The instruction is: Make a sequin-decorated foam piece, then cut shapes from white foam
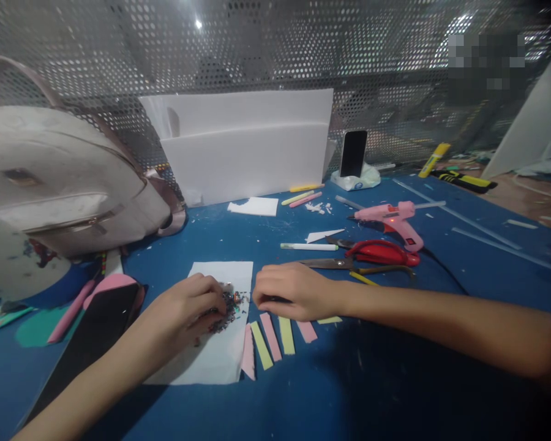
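My left hand (190, 309) is over a sheet of white paper (223, 364), its fingers curled down into a pile of tiny dark, shiny pieces (232, 306). Its fingertips are partly hidden, so what they pinch is unclear. Just right of the paper, my right hand (298, 291) is closed low over the blue table, with anything inside it hidden. Below that hand lies a row of pink and yellow strips, among them a yellow strip (261, 346) and a pink strip (270, 337). Scissors (328, 263) lie behind my right wrist.
A pink glue gun (388, 214), red-handled pliers (381, 252) and a white pen (308, 247) lie at the right. Further back are a propped phone (353, 153) and white boards (248, 159). A pale backpack (73, 177) and a dark phone (96, 331) occupy the left.
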The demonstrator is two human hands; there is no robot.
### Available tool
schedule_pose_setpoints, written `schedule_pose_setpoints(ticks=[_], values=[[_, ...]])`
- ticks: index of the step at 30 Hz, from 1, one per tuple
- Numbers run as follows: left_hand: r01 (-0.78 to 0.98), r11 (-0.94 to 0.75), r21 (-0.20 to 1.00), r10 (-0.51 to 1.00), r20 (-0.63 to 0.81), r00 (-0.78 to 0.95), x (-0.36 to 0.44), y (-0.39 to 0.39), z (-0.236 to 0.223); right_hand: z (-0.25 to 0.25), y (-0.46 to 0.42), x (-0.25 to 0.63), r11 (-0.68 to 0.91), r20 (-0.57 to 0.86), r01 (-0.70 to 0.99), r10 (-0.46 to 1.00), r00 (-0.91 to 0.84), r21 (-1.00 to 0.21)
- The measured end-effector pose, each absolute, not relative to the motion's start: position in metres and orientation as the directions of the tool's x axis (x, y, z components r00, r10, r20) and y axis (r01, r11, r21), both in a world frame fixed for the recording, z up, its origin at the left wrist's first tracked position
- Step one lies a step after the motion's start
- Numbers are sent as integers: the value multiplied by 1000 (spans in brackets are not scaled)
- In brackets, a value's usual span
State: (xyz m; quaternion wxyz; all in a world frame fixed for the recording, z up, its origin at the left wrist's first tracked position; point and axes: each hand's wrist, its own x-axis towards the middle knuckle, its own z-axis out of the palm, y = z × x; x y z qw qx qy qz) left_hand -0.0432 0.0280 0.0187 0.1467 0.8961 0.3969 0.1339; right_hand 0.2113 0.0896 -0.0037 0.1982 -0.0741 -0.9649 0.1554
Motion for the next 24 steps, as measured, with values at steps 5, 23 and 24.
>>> schedule_pose_setpoints(ticks=[5,23,24], values=[[688,-623,372,766,108,634,-42,29,16,-4,90,211,940,359,79,204,-911,-332],[712,-547,440,836,317,447,-28,18,19,-3,90,211,945,376,70,194,-906,-319],[695,-509,508,861,302,409,-23,16,18,-3,90,212,945,379,74,198,-904,-318]])
